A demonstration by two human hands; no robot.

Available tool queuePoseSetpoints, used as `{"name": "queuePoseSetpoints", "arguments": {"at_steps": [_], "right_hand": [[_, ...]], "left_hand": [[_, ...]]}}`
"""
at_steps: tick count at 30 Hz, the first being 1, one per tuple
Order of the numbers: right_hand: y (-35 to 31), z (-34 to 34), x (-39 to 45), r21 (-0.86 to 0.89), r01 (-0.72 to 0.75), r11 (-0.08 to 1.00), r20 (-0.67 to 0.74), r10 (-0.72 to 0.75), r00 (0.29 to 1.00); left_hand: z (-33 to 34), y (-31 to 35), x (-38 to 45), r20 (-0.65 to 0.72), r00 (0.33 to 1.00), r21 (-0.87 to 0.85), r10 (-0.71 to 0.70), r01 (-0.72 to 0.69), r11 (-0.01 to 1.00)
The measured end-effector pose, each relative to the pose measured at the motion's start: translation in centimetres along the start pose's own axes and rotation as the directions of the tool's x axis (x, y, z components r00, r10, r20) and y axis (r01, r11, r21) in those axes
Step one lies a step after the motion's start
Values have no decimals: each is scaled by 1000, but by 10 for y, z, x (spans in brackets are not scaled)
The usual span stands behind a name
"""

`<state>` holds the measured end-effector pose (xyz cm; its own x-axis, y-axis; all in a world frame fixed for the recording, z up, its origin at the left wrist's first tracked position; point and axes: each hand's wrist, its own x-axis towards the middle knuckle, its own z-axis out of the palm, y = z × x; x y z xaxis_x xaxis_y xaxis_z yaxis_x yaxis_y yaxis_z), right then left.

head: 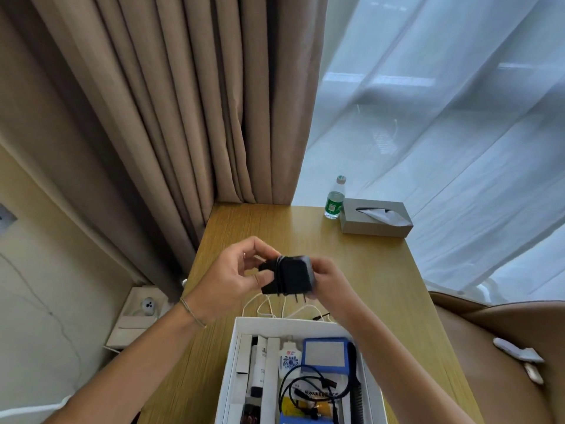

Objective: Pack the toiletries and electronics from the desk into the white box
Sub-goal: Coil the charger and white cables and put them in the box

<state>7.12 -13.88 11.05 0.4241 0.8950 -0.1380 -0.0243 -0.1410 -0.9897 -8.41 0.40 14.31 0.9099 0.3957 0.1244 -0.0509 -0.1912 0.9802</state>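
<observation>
Above the wooden desk (382, 270) I hold a black power adapter (290, 275) with its black cord wound around it and two metal prongs pointing down. My left hand (235, 273) grips its left side and my right hand (328, 278) grips its right side. Below them, at the desk's near edge, the white box (237, 338) stands open. It holds white tubes, a small white bottle (289, 359), a blue-framed case (326, 353), a black cable (308, 385), a black comb and yellow items. A white cable (275, 307) and a small black plug (321, 317) lie on the desk just beyond the box.
At the desk's far right corner stand a green-labelled water bottle (335, 198) and a grey tissue box (376, 217). Beige curtains hang behind, sheer white ones to the right. A brown chair (504, 347) sits at right. A low white stand (137, 316) is left of the desk.
</observation>
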Motion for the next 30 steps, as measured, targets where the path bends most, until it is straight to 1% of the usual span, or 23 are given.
{"name": "queuePoseSetpoints", "arguments": {"at_steps": [1,2,3,5,6,7,9,11,12,14,16,18,20,22,24,26,27,28,29,30], "right_hand": [[7,7,-1,42,-46,998,-20,47,999],[14,16,-2,44,-83,996,-30,84,996],[20,24,-4,10,-112,994,-31,112,993],[28,40,-10,-129,-145,981,-38,141,989],[28,45,-14,-229,-138,964,-45,131,990],[25,47,-17,-343,-111,933,-44,102,994],[15,44,-22,-536,-43,843,-16,41,999],[-1,34,-24,-638,3,770,0,-4,1000],[-10,27,-24,-663,19,749,1,-25,1000],[-29,11,-22,-671,58,739,13,-67,998],[-41,-5,-16,-645,107,757,12,-130,991],[-43,-16,-9,-589,142,796,-1,-176,984],[-36,-20,-2,-501,156,851,-8,-185,983],[-25,-18,3,-394,151,907,-14,-170,985],[-11,-13,4,-219,117,969,-35,-127,991],[5,-3,2,-66,46,997,-78,-51,996],[12,4,0,-27,1,1000,-101,-3,995],[19,13,-3,-27,-47,999,-108,44,993],[25,22,-7,-63,-94,994,-96,87,992],[30,30,-11,-120,-135,984,-68,128,989]], "left_hand": [[-1,-1,2,-66,998,-14,-3,2,1000],[-2,-2,4,-138,990,1,-13,14,1000],[-3,-3,7,-210,978,49,-21,32,998],[-3,-7,13,-314,949,206,-3,71,976],[-3,-8,15,-335,942,295,24,81,952],[-3,-10,17,-335,941,379,56,81,922],[-4,-16,19,-288,953,512,95,69,856],[-8,-21,20,-198,978,604,71,64,794],[-11,-22,19,-142,989,617,30,65,785],[-15,-22,18,3,996,596,-89,70,800],[-16,-16,17,153,969,563,-193,74,823],[-14,-7,14,248,947,456,-205,73,887],[-12,3,14,281,948,313,-148,55,948],[-13,11,15,268,960,173,-86,40,984],[-15,14,16,229,973,66,-16,1,998],[-15,13,19,136,990,0,24,-25,1000],[-13,12,20,65,998,-28,15,-13,1000],[-11,10,22,-16,1000,-53,-13,12,999],[-9,9,23,-101,994,-51,-41,36,998],[-7,7,25,-184,981,-16,-55,53,998]]}}
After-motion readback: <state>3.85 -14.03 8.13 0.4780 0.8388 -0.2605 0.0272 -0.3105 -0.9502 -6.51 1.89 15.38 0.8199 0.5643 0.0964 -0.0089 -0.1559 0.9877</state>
